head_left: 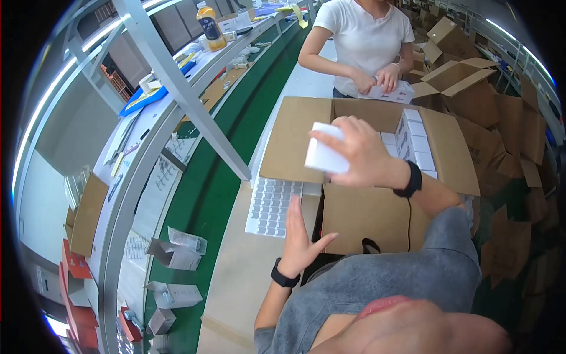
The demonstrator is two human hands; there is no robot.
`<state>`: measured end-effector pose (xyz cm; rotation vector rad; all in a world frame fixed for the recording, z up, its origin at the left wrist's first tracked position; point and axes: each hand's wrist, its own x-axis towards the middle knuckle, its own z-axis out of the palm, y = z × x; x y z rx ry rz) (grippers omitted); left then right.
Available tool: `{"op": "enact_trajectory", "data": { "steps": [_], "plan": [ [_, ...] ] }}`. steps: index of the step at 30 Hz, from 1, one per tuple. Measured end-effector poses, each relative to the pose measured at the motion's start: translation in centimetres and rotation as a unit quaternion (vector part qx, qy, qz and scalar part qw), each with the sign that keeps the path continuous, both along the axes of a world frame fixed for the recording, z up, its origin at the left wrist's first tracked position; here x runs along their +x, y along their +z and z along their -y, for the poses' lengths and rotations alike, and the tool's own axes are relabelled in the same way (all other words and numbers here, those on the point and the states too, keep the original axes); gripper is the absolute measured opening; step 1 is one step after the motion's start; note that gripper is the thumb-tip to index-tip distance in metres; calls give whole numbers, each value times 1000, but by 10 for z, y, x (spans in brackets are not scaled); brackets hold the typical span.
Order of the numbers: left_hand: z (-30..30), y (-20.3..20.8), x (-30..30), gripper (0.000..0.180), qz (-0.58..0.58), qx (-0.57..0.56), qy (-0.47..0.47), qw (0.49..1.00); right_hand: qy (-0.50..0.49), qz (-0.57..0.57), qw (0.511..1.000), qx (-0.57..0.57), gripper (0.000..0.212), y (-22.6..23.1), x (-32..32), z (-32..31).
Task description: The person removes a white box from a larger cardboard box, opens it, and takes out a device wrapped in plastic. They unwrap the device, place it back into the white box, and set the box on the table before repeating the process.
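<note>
My right hand (359,154) is closed around a small white box (325,148), lifted over the near left part of an open cardboard carton (295,141). Inside the carton, white boxes (415,141) stand in rows along its right side. My left hand (299,245) is open, fingers stretched and thumb apart, with nothing in it. Its fingertips are beside the right edge of a white sheet (272,207) with rows of small grey rounded patches, which looks like a sticker sheet. Whether they touch the sheet I cannot tell.
Across the carton a person (362,47) in a white shirt handles another white box (396,93). Empty cartons (466,82) pile up at the right. A grey metal post (183,88) and a long workbench (127,141), with a bottle (210,26) on it, stand at the left.
</note>
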<state>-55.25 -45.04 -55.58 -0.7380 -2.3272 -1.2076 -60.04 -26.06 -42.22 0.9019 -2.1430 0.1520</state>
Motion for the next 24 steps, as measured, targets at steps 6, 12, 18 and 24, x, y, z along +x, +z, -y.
{"op": "enact_trajectory", "data": {
  "steps": [6,12,18,24],
  "plan": [
    [11,-11,6,83,-118,38,209,970,144,142,979,-18,66,-39,31,64],
    [85,-61,69,87,128,155,156,967,158,340,901,216,58,-64,35,112],
    [123,-60,130,90,118,-103,236,959,482,177,838,183,48,-111,45,160],
    [137,-74,151,90,211,-91,303,925,472,217,802,294,42,-123,71,196]
  ]
}}
